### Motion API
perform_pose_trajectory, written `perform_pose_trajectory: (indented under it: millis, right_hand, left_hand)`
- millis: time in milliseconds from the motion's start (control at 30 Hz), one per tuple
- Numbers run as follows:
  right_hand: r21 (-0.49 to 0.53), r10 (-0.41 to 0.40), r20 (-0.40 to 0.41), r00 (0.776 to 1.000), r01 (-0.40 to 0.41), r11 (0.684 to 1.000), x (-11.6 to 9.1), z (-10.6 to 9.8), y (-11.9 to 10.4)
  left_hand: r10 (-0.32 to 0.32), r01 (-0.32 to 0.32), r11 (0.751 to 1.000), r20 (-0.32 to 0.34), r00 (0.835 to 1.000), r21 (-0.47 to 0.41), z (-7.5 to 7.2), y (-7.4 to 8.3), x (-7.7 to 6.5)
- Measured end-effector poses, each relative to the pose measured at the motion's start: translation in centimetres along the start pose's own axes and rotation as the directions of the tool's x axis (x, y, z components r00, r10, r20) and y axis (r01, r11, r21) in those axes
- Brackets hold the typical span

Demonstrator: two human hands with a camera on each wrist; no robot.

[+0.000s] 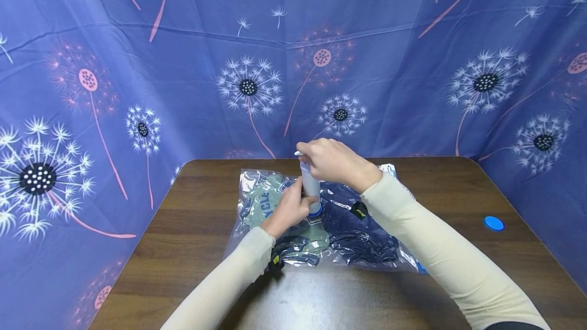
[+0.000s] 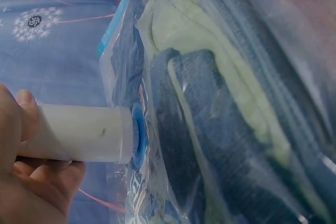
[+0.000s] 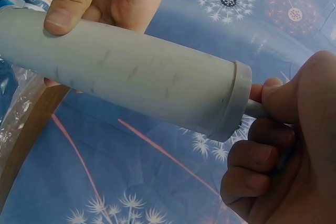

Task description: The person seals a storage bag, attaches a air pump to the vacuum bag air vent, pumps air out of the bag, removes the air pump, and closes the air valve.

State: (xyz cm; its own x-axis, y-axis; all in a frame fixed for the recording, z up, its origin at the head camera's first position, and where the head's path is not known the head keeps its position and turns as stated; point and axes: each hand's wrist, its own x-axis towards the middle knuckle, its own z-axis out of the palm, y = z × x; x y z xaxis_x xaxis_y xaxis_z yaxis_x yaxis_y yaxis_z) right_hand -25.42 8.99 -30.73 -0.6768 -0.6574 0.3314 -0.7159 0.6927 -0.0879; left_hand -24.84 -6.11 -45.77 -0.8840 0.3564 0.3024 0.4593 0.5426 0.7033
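A white hand pump [image 1: 310, 182] stands nearly upright on the blue valve [image 2: 138, 135] of a clear plastic storage bag [image 1: 245, 180]. Folded green and dark blue clothes [image 2: 210, 124] fill the bag under wrinkled film. My left hand [image 1: 291, 205] grips the lower part of the pump's barrel, its thumb lying along the barrel in the right wrist view. Above it, my right hand [image 1: 335, 163] holds the pump's handle with curled fingers. A short stretch of the pump rod [image 3: 255, 109] shows between the barrel's end cap and those fingers; much of the handle is hidden.
A round blue cap [image 1: 494, 223] lies on the brown wooden table [image 1: 183, 248] to the right. Behind the table and at its sides hangs a blue dandelion-print cloth [image 1: 197, 90]. The bag's far right corner lies near the table's back edge.
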Motion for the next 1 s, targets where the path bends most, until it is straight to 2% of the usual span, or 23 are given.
perform_pose_trajectory:
  millis: [767, 867, 1000]
  right_hand:
    - [0.047, 0.039, 0.037, 0.999, -0.040, 0.998, -0.1, -0.3, -0.3]
    - [0.079, 0.041, 0.074, 0.996, -0.047, 0.996, 0.1, -0.6, -0.3]
    - [0.130, 0.058, 0.172, 0.983, -0.081, 0.988, 0.4, -1.5, -0.2]
  left_hand:
    - [0.001, -0.001, 1.000, 0.008, 1.000, -0.009, -0.2, -0.1, -0.1]
    - [-0.003, 0.003, 1.000, 0.009, 1.000, -0.011, -0.3, 0.0, -0.1]
    - [0.011, -0.011, 1.000, 0.013, 1.000, 0.000, -0.2, -0.1, -0.1]
